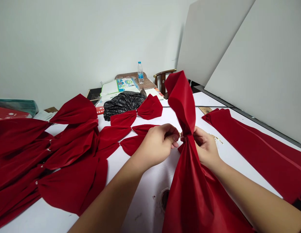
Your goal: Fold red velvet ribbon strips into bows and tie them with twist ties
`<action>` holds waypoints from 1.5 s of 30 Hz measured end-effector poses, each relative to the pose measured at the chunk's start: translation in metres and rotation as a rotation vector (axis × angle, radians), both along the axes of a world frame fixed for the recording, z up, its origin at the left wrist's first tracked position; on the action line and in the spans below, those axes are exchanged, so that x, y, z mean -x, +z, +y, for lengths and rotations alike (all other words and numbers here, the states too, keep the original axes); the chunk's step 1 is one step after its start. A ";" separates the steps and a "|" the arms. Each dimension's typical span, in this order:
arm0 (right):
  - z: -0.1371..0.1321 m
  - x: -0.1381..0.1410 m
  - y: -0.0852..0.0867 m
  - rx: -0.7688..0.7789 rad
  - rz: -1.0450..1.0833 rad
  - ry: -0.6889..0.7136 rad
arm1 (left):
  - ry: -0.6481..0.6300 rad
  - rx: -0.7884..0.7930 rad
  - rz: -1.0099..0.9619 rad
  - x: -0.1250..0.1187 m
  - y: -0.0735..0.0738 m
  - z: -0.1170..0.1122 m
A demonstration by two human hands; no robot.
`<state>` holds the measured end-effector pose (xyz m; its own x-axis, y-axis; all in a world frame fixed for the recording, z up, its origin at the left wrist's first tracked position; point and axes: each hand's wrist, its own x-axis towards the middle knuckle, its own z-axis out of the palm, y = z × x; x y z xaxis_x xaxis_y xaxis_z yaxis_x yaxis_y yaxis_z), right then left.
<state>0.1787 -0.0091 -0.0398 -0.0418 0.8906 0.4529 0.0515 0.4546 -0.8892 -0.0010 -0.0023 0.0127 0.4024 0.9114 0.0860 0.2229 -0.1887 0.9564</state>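
A long piece of red velvet cloth (189,181) is pinched at its middle into a bow shape, one end standing up, the other falling toward me. My left hand (160,142) is closed in a pinch at the gathered waist, on what looks like a thin wire tie. My right hand (206,145) grips the same waist from the other side, fingers wrapped behind the cloth. Both hands hover just above the white table (140,181).
Several finished red bows (67,145) lie spread over the left of the table. Flat red cloth strips (257,145) lie at the right. A black plastic bag (122,103), papers and a water bottle (140,72) sit at the back. White boards (237,48) lean on the right.
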 end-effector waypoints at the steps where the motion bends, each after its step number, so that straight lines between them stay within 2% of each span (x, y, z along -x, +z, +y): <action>1: 0.001 0.000 0.001 -0.010 0.008 -0.021 | 0.006 -0.017 -0.004 0.002 0.001 0.001; 3: 0.002 -0.001 0.002 -0.007 0.030 -0.043 | 0.033 -0.106 0.019 0.006 0.004 0.002; 5: 0.002 -0.001 0.003 0.027 0.045 -0.037 | 0.054 -0.264 0.088 0.009 0.007 0.001; 8: 0.000 0.000 0.003 0.092 0.062 0.003 | 0.029 -0.492 0.219 0.010 0.007 -0.002; 10: -0.001 0.001 0.002 0.108 0.081 0.022 | 0.018 -0.589 0.263 0.009 0.004 -0.003; 20: 0.001 0.001 -0.004 0.119 0.109 0.050 | 0.066 -0.728 0.296 0.004 -0.006 -0.002; 25: 0.002 0.001 -0.001 0.155 0.160 0.096 | 0.054 -0.694 0.292 0.002 -0.006 -0.001; 31: 0.003 0.002 0.000 0.169 0.209 0.126 | 0.079 -0.641 0.198 -0.003 -0.007 -0.004; 36: 0.006 0.001 -0.003 0.123 0.182 0.134 | 0.104 -0.414 0.120 -0.006 -0.006 -0.007; 40: 0.005 0.000 -0.002 0.059 0.135 0.154 | 0.076 -0.193 -0.025 -0.009 -0.007 -0.007; 45: 0.000 0.003 0.001 0.017 0.125 0.226 | 0.024 0.081 -0.199 -0.012 0.001 -0.007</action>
